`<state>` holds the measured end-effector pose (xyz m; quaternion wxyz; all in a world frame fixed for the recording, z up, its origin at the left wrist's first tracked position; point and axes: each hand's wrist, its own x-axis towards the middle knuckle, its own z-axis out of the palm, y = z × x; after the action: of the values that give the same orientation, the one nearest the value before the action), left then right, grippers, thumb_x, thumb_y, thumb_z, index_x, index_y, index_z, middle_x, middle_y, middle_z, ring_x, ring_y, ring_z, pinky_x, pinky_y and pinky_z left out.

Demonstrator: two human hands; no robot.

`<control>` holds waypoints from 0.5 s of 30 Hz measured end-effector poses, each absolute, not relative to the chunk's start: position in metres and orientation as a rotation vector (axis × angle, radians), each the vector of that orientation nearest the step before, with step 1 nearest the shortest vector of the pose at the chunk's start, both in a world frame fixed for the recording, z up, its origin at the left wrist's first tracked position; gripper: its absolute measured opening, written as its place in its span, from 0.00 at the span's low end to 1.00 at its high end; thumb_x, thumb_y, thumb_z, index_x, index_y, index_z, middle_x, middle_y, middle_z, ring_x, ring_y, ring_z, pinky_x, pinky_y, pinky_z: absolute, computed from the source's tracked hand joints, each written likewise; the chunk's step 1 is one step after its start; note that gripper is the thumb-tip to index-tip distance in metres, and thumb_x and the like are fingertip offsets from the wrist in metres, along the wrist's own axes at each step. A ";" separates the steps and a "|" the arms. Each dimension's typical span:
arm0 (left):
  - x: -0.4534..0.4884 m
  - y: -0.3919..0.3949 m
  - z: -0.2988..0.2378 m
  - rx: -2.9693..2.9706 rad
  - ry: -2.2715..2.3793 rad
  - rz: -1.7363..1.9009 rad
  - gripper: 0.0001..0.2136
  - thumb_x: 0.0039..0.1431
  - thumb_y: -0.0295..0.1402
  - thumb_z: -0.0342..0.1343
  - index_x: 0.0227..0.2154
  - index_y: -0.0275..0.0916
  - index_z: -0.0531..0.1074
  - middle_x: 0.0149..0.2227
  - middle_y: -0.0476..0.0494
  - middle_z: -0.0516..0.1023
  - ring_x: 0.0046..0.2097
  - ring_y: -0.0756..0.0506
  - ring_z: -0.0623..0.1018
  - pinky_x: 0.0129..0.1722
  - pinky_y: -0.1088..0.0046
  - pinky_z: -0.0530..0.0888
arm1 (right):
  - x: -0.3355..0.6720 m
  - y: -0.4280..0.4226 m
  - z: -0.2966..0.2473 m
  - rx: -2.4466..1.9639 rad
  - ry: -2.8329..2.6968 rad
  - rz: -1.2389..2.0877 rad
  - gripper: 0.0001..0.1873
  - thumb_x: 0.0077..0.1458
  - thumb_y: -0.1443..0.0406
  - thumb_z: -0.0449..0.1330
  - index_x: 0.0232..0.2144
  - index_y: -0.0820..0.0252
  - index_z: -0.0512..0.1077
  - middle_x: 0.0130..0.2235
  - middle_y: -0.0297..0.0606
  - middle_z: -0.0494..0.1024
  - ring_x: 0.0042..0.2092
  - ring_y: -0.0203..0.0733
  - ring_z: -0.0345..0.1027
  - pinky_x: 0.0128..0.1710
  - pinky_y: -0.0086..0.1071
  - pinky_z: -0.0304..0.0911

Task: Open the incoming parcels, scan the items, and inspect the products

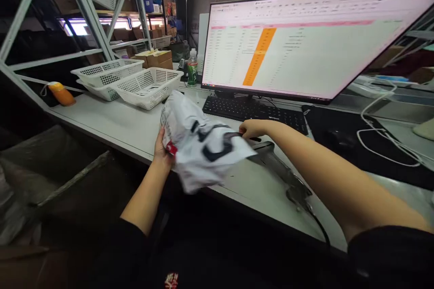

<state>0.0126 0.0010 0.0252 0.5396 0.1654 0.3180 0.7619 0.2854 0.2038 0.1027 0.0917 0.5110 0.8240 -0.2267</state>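
Observation:
My left hand (pixel 162 151) grips the lower left side of a white plastic mailing bag (pixel 185 119), which is held above the desk's front edge. The bag bulges at its upper left; its loose end, with large black lettering, spreads to the right and is blurred. A small red patch shows near my left fingers. My right hand (pixel 252 130) is closed just beyond the bag's right end, around a small dark object with a bit of red, mostly hidden. Below it, a grey handheld device with a cable (pixel 280 167) lies on the desk (pixel 251 194).
Behind my hands are a black keyboard (pixel 233 107) and a large monitor (pixel 305 54) with a spreadsheet. White baskets (pixel 149 88), a green bottle (pixel 192 70) and an orange bottle (pixel 61 94) stand to the left. A mouse pad (pixel 373 153) and white cable (pixel 364 117) lie right.

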 end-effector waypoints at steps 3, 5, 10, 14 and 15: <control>0.015 0.005 0.029 0.307 0.753 1.943 0.22 0.53 0.43 0.69 0.49 0.40 0.75 0.48 0.39 0.84 0.57 0.37 0.82 0.59 0.61 0.78 | 0.288 0.184 0.124 1.648 2.508 -0.867 0.05 0.54 0.69 0.61 0.35 0.58 0.70 0.33 0.40 0.79 0.33 0.44 0.76 0.37 0.40 0.75; 0.019 0.003 0.030 0.367 0.747 2.041 0.26 0.47 0.38 0.72 0.50 0.40 0.75 0.49 0.39 0.84 0.58 0.37 0.81 0.60 0.62 0.77 | 0.284 0.162 0.135 1.777 2.601 -1.270 0.09 0.55 0.69 0.57 0.40 0.57 0.66 0.39 0.42 0.81 0.32 0.40 0.75 0.35 0.36 0.74; 0.034 -0.017 0.033 0.637 0.776 2.123 0.32 0.44 0.40 0.77 0.54 0.43 0.75 0.54 0.39 0.82 0.59 0.35 0.80 0.59 0.61 0.78 | 0.249 0.097 0.129 1.731 2.242 -2.476 0.10 0.49 0.70 0.59 0.32 0.55 0.61 0.45 0.42 0.82 0.41 0.44 0.78 0.43 0.40 0.75; 0.029 -0.029 0.043 0.801 0.842 2.031 0.32 0.47 0.48 0.76 0.53 0.40 0.76 0.54 0.37 0.82 0.60 0.33 0.79 0.60 0.59 0.76 | 0.225 0.059 0.106 1.547 2.102 -2.500 0.10 0.63 0.59 0.51 0.37 0.57 0.69 0.47 0.46 0.82 0.48 0.51 0.77 0.49 0.43 0.74; 0.024 -0.030 0.046 0.837 0.853 1.996 0.33 0.47 0.49 0.76 0.53 0.40 0.76 0.54 0.36 0.82 0.60 0.32 0.79 0.60 0.58 0.76 | 0.223 0.053 0.102 1.520 2.118 -2.496 0.15 0.65 0.57 0.48 0.40 0.57 0.71 0.50 0.46 0.82 0.51 0.52 0.76 0.49 0.43 0.74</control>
<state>0.0240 -0.0298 0.0462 0.3962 0.3304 0.3367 0.7877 0.2231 0.0529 0.1016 -0.2318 0.4096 0.5708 -0.6728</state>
